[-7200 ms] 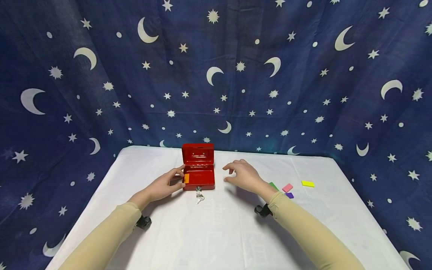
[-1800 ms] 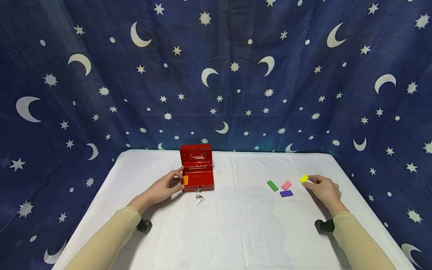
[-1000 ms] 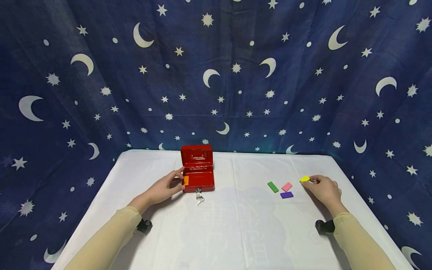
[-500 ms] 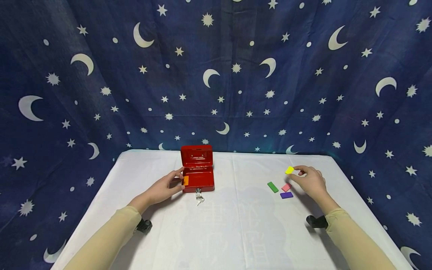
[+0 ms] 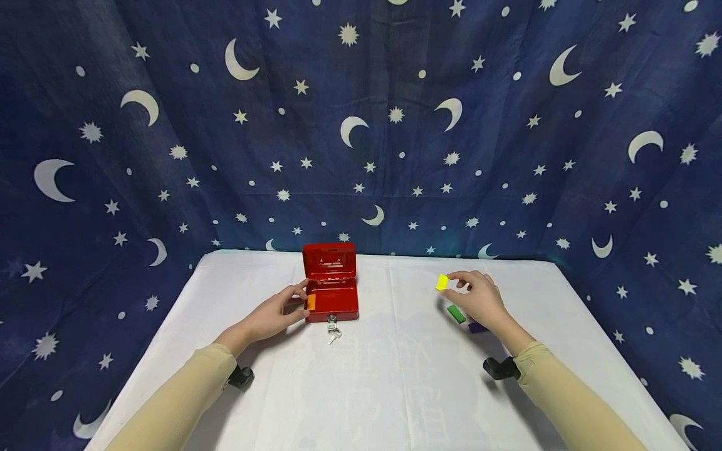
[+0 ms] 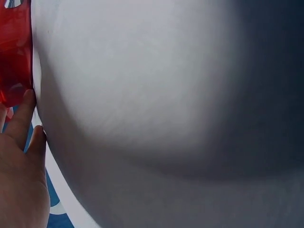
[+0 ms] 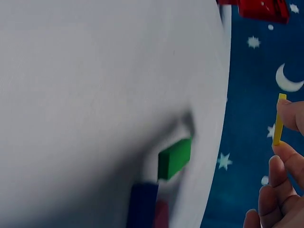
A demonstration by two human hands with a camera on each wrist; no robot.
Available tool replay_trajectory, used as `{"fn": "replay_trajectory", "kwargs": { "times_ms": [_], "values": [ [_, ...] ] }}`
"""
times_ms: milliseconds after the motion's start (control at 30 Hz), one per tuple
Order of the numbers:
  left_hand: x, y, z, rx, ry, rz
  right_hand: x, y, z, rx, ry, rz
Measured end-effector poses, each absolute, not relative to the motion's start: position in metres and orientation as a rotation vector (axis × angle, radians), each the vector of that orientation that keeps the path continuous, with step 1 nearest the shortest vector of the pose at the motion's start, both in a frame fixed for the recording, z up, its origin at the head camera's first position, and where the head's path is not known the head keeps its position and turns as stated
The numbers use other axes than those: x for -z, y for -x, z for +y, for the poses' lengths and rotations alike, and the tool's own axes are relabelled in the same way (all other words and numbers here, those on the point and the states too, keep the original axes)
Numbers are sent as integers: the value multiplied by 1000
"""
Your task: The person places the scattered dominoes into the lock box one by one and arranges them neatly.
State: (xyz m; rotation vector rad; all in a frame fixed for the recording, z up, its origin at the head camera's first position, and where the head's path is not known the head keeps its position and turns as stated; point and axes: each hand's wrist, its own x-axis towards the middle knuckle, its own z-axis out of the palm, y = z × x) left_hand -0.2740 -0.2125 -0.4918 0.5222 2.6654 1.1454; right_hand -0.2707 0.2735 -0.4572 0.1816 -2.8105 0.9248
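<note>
On the white table a small red cash box [image 5: 333, 316] stands with its lid [image 5: 329, 260] up. An orange block [image 5: 311, 302] lies inside at its left end. My left hand [image 5: 271, 318] touches the left side of the box, thumb near the front corner and a finger near the hinge. In the left wrist view, extended fingers [image 6: 21, 114] meet the box's edge. Between thumb and fingertip my right hand [image 5: 476, 300] pinches a flat yellow block [image 5: 442, 282], raised above the table. The wrist view shows that block [image 7: 279, 118] edge-on.
A green block [image 5: 456, 314] and a purple block [image 5: 477, 327] lie beneath my right hand. A pink block [image 7: 162, 213] beside them is hidden in the head view. A padlock with keys [image 5: 334, 332] hangs at the box's front. Behind the table hangs a blue star-patterned curtain [image 5: 395, 156].
Earlier my right hand was near the box, then it took hold of the yellow block at the far right. It has lifted the block and carried it left. My left hand stays at the box.
</note>
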Motion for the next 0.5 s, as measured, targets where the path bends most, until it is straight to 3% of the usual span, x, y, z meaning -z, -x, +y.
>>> {"fn": "replay_trajectory", "kwargs": {
  "times_ms": [500],
  "values": [
    [492,274,-212,-1162,-520,2658,456,273,217,-983,-351,-2781]
  ]
}}
